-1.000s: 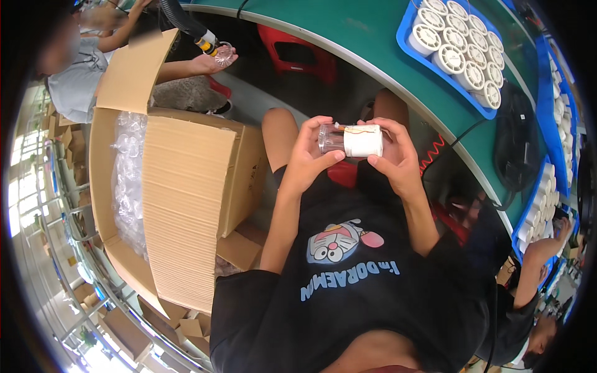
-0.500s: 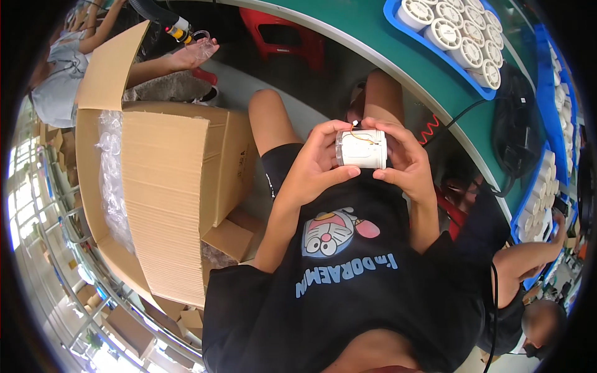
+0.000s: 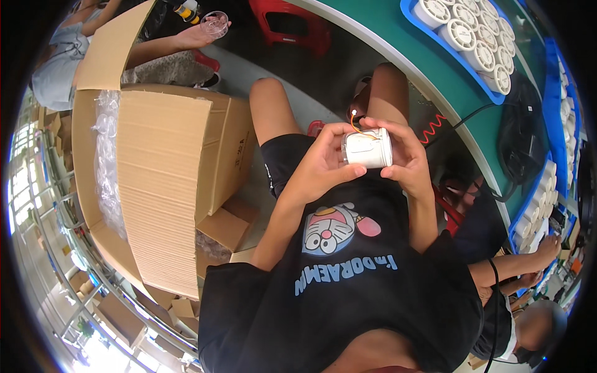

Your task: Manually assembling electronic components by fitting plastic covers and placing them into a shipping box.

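Between my two hands, above my lap, I hold a white cylindrical housing [image 3: 367, 151] lying on its side. Its left end is capped by a clear plastic cover [image 3: 344, 149]. My left hand [image 3: 328, 161] grips that end, thumb along the near side. Around the ringed right end curl the fingers of my right hand [image 3: 405, 155]. A thin orange-brown wire [image 3: 356, 126] rises from the housing's top and ends in a small white connector [image 3: 354, 112]. The housing's underside is hidden.
A big open cardboard box [image 3: 158, 186] with clear plastic pieces [image 3: 109, 168] inside stands at my left. On the green table [image 3: 398, 53] a blue tray [image 3: 453, 61] holds several similar white housings. A red stool [image 3: 295, 28] is ahead. Co-workers sit at far left and lower right.
The housing has turned slightly in my hands, and its wire now stands up higher. At the left, a co-worker's hand with a clear round cup has shifted up and right.
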`<state>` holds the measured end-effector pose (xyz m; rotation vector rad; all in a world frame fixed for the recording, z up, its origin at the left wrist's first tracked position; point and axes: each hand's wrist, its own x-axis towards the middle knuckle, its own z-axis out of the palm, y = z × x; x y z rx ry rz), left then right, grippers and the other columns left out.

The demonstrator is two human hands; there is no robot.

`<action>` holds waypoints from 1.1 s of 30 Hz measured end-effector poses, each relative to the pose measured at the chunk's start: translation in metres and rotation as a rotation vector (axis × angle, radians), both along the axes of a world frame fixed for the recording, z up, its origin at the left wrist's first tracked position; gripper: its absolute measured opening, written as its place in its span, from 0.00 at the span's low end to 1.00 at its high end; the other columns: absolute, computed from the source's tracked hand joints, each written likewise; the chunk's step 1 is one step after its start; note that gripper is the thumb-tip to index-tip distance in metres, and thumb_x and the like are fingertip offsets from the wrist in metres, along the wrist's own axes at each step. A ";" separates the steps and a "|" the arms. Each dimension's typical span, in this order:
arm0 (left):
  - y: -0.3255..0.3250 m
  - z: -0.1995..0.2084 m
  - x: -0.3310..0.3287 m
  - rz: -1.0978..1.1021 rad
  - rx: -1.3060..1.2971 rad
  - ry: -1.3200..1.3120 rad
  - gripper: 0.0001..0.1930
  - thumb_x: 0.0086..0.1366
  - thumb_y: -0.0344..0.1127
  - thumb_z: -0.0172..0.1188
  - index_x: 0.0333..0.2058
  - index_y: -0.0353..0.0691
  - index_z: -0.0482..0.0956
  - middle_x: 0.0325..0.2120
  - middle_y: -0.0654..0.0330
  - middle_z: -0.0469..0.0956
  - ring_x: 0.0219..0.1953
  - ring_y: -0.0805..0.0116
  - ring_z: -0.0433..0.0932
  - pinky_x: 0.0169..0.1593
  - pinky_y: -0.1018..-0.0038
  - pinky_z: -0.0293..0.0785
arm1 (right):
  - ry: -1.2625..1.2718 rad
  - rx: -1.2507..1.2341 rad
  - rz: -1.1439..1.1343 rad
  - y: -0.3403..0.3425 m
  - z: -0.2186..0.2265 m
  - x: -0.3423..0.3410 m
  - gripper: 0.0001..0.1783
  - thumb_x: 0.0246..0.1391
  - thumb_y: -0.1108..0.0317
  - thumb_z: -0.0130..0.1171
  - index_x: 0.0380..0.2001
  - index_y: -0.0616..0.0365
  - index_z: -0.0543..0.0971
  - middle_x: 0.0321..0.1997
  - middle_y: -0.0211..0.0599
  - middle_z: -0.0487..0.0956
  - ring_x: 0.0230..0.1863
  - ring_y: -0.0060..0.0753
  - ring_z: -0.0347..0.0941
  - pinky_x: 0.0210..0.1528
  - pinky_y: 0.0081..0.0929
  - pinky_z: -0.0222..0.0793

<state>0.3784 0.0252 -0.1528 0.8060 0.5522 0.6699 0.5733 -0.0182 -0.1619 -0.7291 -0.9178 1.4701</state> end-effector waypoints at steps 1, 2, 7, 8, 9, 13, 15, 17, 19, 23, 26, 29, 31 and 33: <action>-0.001 0.000 0.000 0.015 0.002 -0.004 0.32 0.56 0.23 0.66 0.55 0.37 0.58 0.51 0.53 0.68 0.53 0.66 0.72 0.55 0.70 0.71 | -0.001 -0.001 0.000 0.001 -0.001 -0.001 0.40 0.40 0.73 0.72 0.59 0.63 0.67 0.63 0.51 0.68 0.65 0.42 0.63 0.68 0.39 0.56; -0.002 0.001 0.000 0.031 0.004 -0.006 0.32 0.56 0.22 0.67 0.55 0.37 0.58 0.51 0.53 0.67 0.53 0.65 0.72 0.55 0.70 0.71 | 0.030 -0.010 0.012 0.002 -0.001 -0.002 0.40 0.41 0.72 0.72 0.59 0.63 0.67 0.64 0.51 0.67 0.66 0.43 0.63 0.68 0.40 0.56; -0.005 0.005 -0.001 0.047 0.007 0.020 0.31 0.56 0.22 0.66 0.54 0.37 0.59 0.52 0.53 0.67 0.56 0.65 0.69 0.58 0.68 0.67 | 0.131 -0.039 0.044 0.001 -0.005 -0.004 0.39 0.43 0.72 0.71 0.60 0.61 0.66 0.65 0.52 0.65 0.68 0.47 0.60 0.69 0.43 0.54; -0.007 0.006 -0.002 0.057 -0.010 0.007 0.30 0.55 0.23 0.65 0.54 0.37 0.61 0.53 0.53 0.66 0.58 0.65 0.66 0.61 0.67 0.63 | 0.155 -0.039 0.064 0.002 -0.006 -0.004 0.39 0.43 0.73 0.70 0.60 0.61 0.66 0.66 0.52 0.63 0.68 0.48 0.59 0.69 0.43 0.53; -0.008 0.006 -0.001 0.058 -0.010 0.007 0.30 0.55 0.23 0.65 0.54 0.37 0.61 0.53 0.53 0.66 0.58 0.65 0.66 0.61 0.67 0.63 | 0.178 -0.040 0.084 0.002 -0.006 -0.004 0.39 0.43 0.74 0.69 0.60 0.60 0.65 0.67 0.52 0.62 0.69 0.49 0.58 0.69 0.44 0.53; -0.009 0.008 0.001 0.079 0.004 0.012 0.29 0.56 0.22 0.65 0.54 0.37 0.60 0.53 0.52 0.66 0.57 0.64 0.67 0.60 0.67 0.64 | 0.198 -0.042 0.109 0.002 -0.004 -0.005 0.39 0.44 0.73 0.69 0.60 0.60 0.65 0.68 0.52 0.61 0.70 0.49 0.56 0.70 0.44 0.52; -0.010 0.007 0.003 0.077 0.021 0.030 0.28 0.57 0.23 0.65 0.54 0.37 0.60 0.53 0.52 0.66 0.56 0.64 0.68 0.60 0.67 0.66 | 0.229 -0.068 0.072 0.003 0.000 -0.010 0.37 0.47 0.68 0.68 0.60 0.60 0.65 0.67 0.51 0.62 0.69 0.48 0.57 0.69 0.43 0.53; -0.010 0.005 0.005 0.107 -0.009 0.074 0.31 0.58 0.26 0.66 0.55 0.34 0.57 0.53 0.48 0.67 0.54 0.62 0.72 0.55 0.69 0.72 | 0.252 -0.134 0.038 0.004 0.003 -0.016 0.36 0.49 0.65 0.66 0.60 0.60 0.64 0.66 0.50 0.63 0.69 0.46 0.58 0.69 0.41 0.53; -0.009 0.008 0.006 0.119 0.012 0.094 0.33 0.59 0.28 0.66 0.57 0.33 0.56 0.53 0.47 0.67 0.54 0.62 0.72 0.55 0.69 0.72 | 0.243 -0.169 -0.029 0.010 -0.002 -0.020 0.34 0.55 0.60 0.61 0.61 0.61 0.64 0.64 0.49 0.66 0.66 0.41 0.61 0.67 0.37 0.55; -0.005 0.027 0.009 0.174 0.126 0.254 0.34 0.59 0.31 0.67 0.59 0.31 0.57 0.53 0.46 0.69 0.51 0.63 0.76 0.53 0.71 0.73 | 0.038 -0.189 -0.136 0.018 0.006 -0.022 0.40 0.54 0.49 0.62 0.63 0.60 0.63 0.65 0.55 0.64 0.64 0.48 0.65 0.64 0.44 0.61; -0.008 0.037 0.008 0.238 0.361 0.386 0.35 0.55 0.29 0.69 0.58 0.32 0.61 0.53 0.47 0.70 0.49 0.63 0.77 0.52 0.71 0.74 | 0.171 -0.130 -0.149 0.016 0.014 -0.028 0.39 0.55 0.51 0.61 0.64 0.59 0.61 0.67 0.56 0.61 0.66 0.52 0.62 0.65 0.46 0.60; -0.006 0.036 0.004 0.274 0.601 0.454 0.37 0.51 0.26 0.70 0.58 0.34 0.62 0.53 0.48 0.70 0.49 0.60 0.77 0.51 0.70 0.74 | 0.144 -0.030 -0.122 0.014 0.021 -0.022 0.34 0.56 0.57 0.60 0.63 0.58 0.64 0.69 0.58 0.58 0.68 0.56 0.59 0.66 0.50 0.57; -0.010 0.034 0.001 0.267 0.656 0.459 0.38 0.49 0.25 0.71 0.59 0.36 0.63 0.54 0.48 0.70 0.50 0.58 0.77 0.52 0.69 0.74 | 0.111 0.026 -0.105 0.011 0.024 -0.019 0.33 0.55 0.59 0.60 0.62 0.57 0.66 0.69 0.58 0.57 0.68 0.57 0.58 0.67 0.51 0.56; -0.014 0.032 0.001 0.325 0.764 0.463 0.39 0.47 0.23 0.71 0.59 0.39 0.63 0.54 0.47 0.70 0.53 0.53 0.74 0.54 0.67 0.72 | 0.095 0.099 -0.077 0.008 0.026 -0.018 0.30 0.54 0.63 0.60 0.61 0.54 0.69 0.70 0.59 0.56 0.68 0.60 0.57 0.67 0.54 0.54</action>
